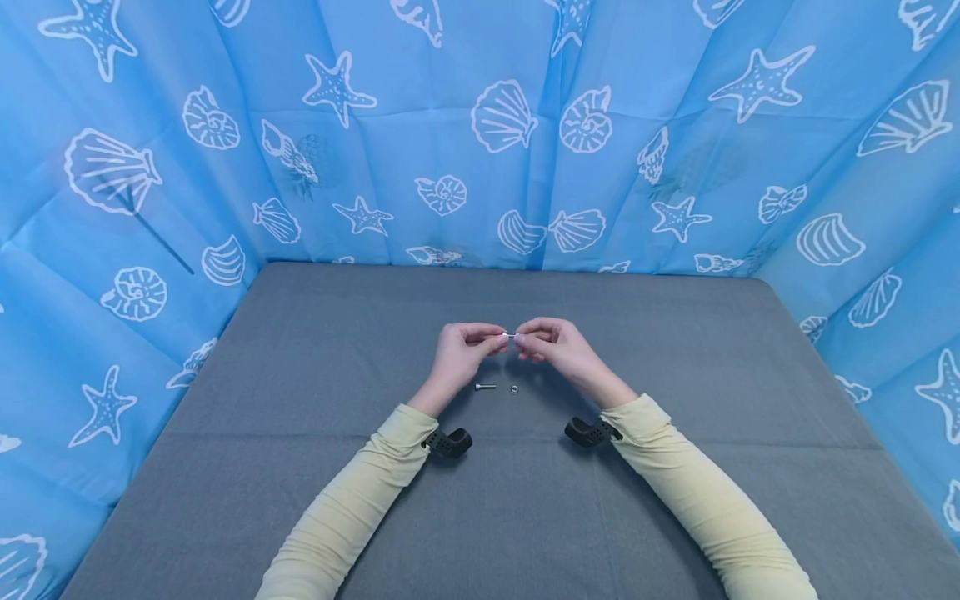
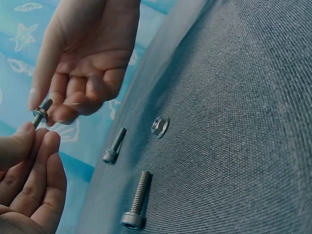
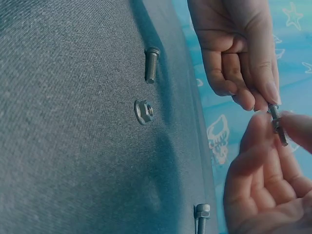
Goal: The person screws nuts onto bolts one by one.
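In the head view, my left hand (image 1: 461, 354) and right hand (image 1: 562, 346) meet above the grey table. Thumb and finger of the left hand pinch a small bolt (image 3: 284, 141) at its head end. A nut (image 2: 40, 113) sits around the bolt's shank, and the right hand's thumb and fingertips close on it from either side. Below the hands, a socket-head bolt (image 1: 485, 387) and a flange nut (image 1: 514, 389) lie on the cloth. Another bolt (image 2: 114, 146) lies farther back in the left wrist view; the hands hide it in the head view.
Grey cloth covers the table (image 1: 480, 517). Blue curtains (image 1: 450, 150) printed with shells and starfish hang behind it and along both sides. Black wrist straps with camera mounts (image 1: 450, 443) stick inward from both sleeves.
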Motion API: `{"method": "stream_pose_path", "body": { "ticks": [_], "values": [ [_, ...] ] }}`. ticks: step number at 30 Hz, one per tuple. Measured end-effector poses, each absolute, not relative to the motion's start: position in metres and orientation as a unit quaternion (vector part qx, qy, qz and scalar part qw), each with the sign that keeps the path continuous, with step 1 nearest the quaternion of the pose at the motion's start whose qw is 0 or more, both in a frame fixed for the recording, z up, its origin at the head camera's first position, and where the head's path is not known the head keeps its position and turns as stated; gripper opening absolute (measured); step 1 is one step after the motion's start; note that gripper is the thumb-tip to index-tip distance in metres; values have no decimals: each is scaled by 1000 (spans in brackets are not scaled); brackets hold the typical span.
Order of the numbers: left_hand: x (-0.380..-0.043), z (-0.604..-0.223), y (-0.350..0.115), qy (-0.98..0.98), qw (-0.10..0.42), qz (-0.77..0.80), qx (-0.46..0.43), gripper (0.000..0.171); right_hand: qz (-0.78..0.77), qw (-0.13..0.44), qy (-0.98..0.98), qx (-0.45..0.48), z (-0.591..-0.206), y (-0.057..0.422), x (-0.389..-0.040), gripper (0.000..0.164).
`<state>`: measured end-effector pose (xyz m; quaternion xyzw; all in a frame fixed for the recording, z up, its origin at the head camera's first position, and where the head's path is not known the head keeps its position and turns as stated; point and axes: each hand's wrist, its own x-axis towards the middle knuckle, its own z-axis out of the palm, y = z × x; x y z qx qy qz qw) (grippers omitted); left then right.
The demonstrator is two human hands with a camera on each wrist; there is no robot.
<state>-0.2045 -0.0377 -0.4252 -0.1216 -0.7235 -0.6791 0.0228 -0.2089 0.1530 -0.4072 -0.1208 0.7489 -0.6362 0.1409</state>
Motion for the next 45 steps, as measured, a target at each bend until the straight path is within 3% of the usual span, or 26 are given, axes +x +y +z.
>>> {"method": "stream_pose_path", "body": {
  "ticks": [4, 11, 17, 23, 29, 35, 41, 45],
  "values": [
    [-205, -427, -37, -722, 23, -680, -124, 20, -629, 154, 755, -100, -407, 153, -209, 37],
    [-201, -422, -37, -726, 17, -676, -121, 19, -635, 141, 750, -123, -409, 156, -209, 28],
    [-199, -418, -37, -727, 21, -675, -125, 18, -626, 153, 758, -100, -408, 155, -210, 37],
    [-203, -426, -37, -730, 24, -672, -119, 19, -636, 146, 749, -116, -406, 155, -207, 29],
    [-203, -426, -37, -719, 26, -684, -124, 20, -639, 153, 748, -98, -405, 154, -207, 35],
    [-203, -426, -37, -722, 27, -681, -117, 20, -646, 140, 741, -118, -409, 155, -209, 26],
    [-203, -425, -37, -722, 27, -681, -120, 21, -633, 160, 750, -104, -409, 154, -209, 37],
    [-203, -426, -37, -721, 25, -683, -116, 20, -648, 154, 738, -111, -409, 155, -209, 32]
  ]
}}
